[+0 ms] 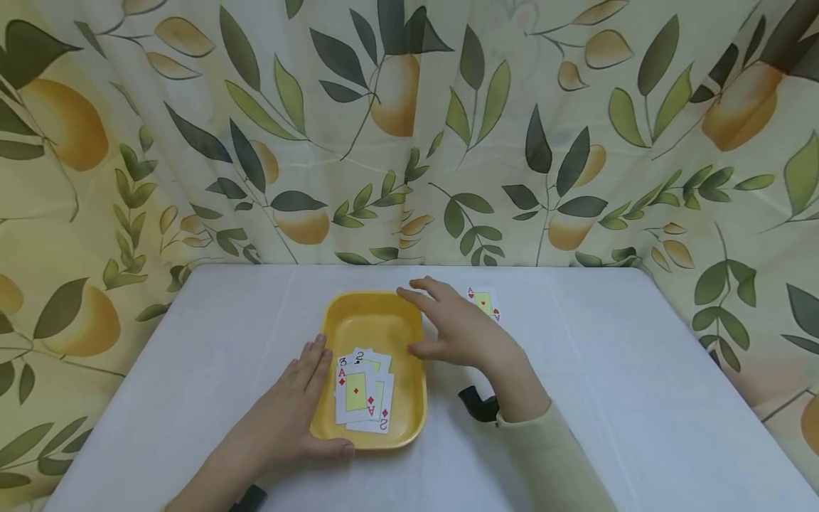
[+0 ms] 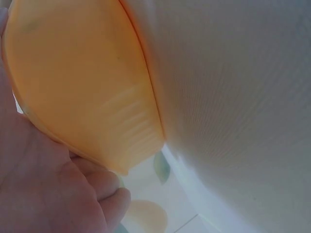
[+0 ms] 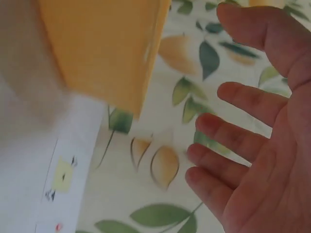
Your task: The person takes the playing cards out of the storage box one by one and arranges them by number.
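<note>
A yellow tray lies on the white-covered table. Inside it is a loose pile of playing cards, with an ace of diamonds on top, and a red two, a black two and a three showing partly. My left hand rests along the tray's left rim, fingers extended and thumb at the near-left corner. Spread fingers of my right hand hover by the right rim, holding nothing. Beyond that hand lies an ace of hearts, partly hidden. The right wrist view shows a black ace card on the table.
A white cloth covers the table. Behind it hangs a curtain printed with leaves and fruit. A black strap sits at my right wrist. Another card with a red mark is cut off in the right wrist view.
</note>
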The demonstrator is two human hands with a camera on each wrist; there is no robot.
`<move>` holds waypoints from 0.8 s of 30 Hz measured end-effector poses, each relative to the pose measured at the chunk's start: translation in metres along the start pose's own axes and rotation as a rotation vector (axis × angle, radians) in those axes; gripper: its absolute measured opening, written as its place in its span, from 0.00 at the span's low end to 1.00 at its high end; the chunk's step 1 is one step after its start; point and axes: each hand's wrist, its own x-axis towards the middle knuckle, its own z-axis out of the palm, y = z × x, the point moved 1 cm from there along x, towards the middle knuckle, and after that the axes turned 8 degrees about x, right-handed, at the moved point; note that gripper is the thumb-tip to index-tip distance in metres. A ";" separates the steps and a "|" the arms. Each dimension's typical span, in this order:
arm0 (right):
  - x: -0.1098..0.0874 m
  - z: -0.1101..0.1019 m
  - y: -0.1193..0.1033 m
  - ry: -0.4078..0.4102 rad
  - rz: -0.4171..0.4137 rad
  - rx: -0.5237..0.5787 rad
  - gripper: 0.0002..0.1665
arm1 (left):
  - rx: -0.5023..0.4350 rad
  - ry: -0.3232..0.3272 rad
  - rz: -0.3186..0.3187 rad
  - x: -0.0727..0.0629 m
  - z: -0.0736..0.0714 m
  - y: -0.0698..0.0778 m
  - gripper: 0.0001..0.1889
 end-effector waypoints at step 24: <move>0.009 0.090 -0.052 -0.279 -0.257 -0.187 0.54 | 0.003 0.023 0.034 -0.002 -0.001 -0.001 0.70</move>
